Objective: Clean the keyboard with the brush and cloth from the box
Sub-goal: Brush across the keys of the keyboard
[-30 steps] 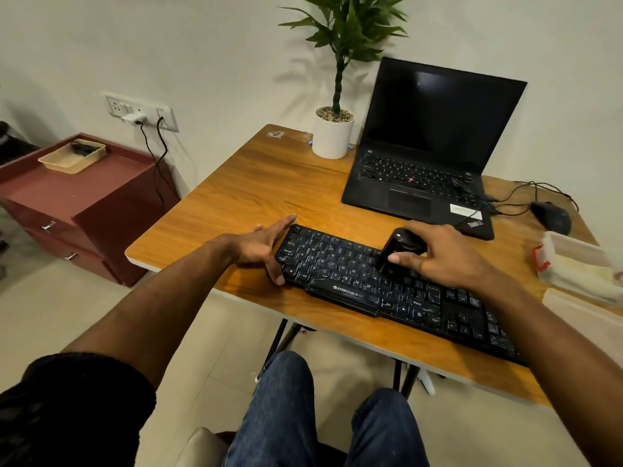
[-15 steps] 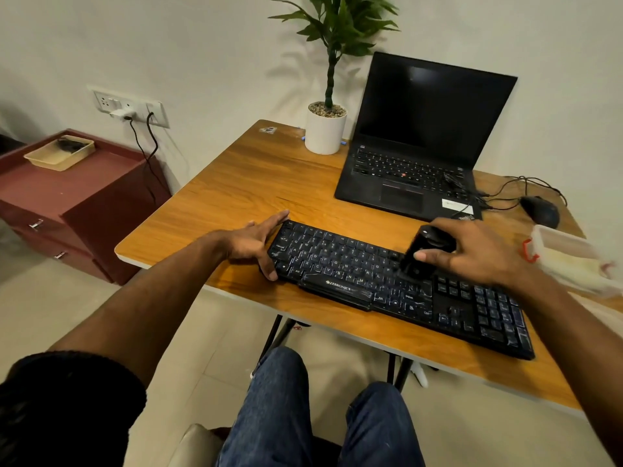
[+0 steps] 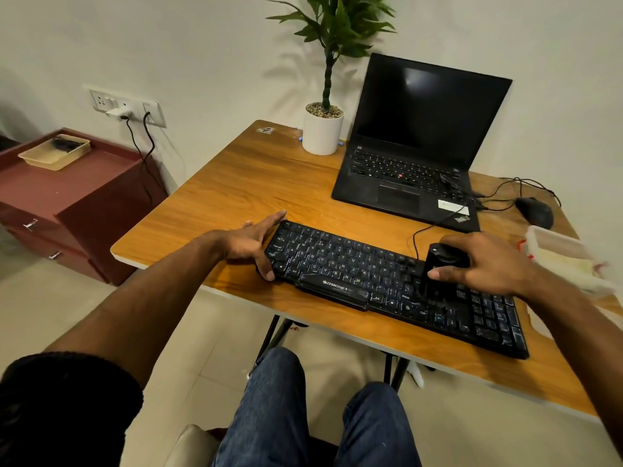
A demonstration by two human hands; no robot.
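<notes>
A black keyboard (image 3: 364,274) lies slantwise near the front edge of the wooden table (image 3: 236,187). My left hand (image 3: 251,242) rests at its left end, with straight fingers along the far corner and the thumb against the front edge. My right hand (image 3: 485,264) grips a black brush (image 3: 438,271) by its rounded top, and the bristle end is down on the keys right of the middle. A clear plastic box (image 3: 566,261) with a red latch sits at the right edge of the table, blurred. I cannot make out a cloth.
An open black laptop (image 3: 414,146) stands behind the keyboard, with cables and a black mouse (image 3: 534,212) to its right. A potted plant (image 3: 323,129) is at the back. A maroon cabinet (image 3: 67,200) with a beige tray (image 3: 54,151) stands on the left.
My right hand has drawn the brush rightward along the keys, from the middle toward the right section. My left hand has stayed at the keyboard's left end.
</notes>
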